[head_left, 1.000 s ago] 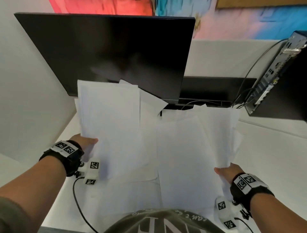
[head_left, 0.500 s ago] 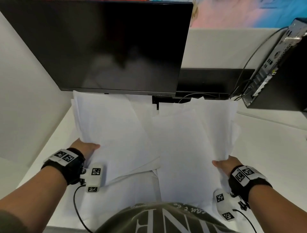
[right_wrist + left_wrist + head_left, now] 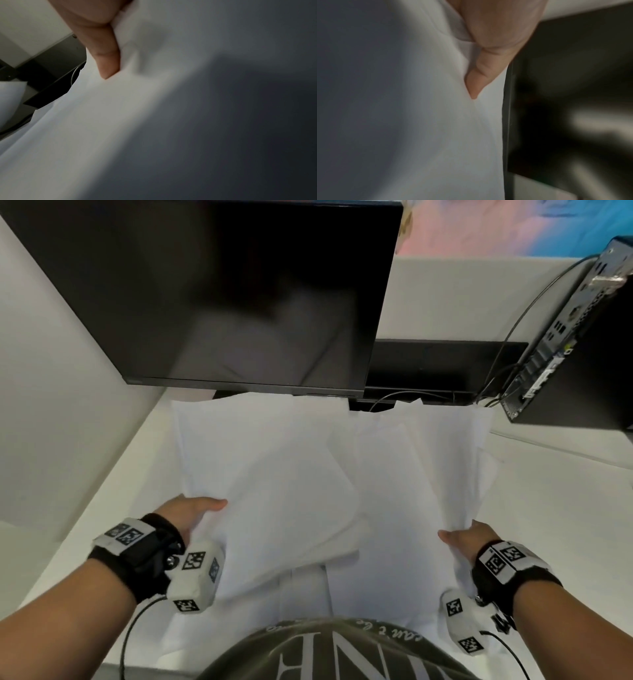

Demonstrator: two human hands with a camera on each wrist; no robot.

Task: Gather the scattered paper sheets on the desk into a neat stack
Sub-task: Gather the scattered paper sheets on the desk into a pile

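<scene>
Paper sheets sit in two loose bundles above the desk [image 3: 565,508]: our left hand [image 3: 191,517] pinches the near edge of the left bundle [image 3: 267,481], thumb on top, and our right hand [image 3: 471,541] pinches the near corner of the right bundle [image 3: 428,460] the same way, with more sheets lying flat below both grips. Far from the thumbs both bundles fan out and droop toward the monitor [image 3: 222,296], so we likely lay one bundle over the other, keep both pinches firm, then tap the edges square on the desk.
</scene>
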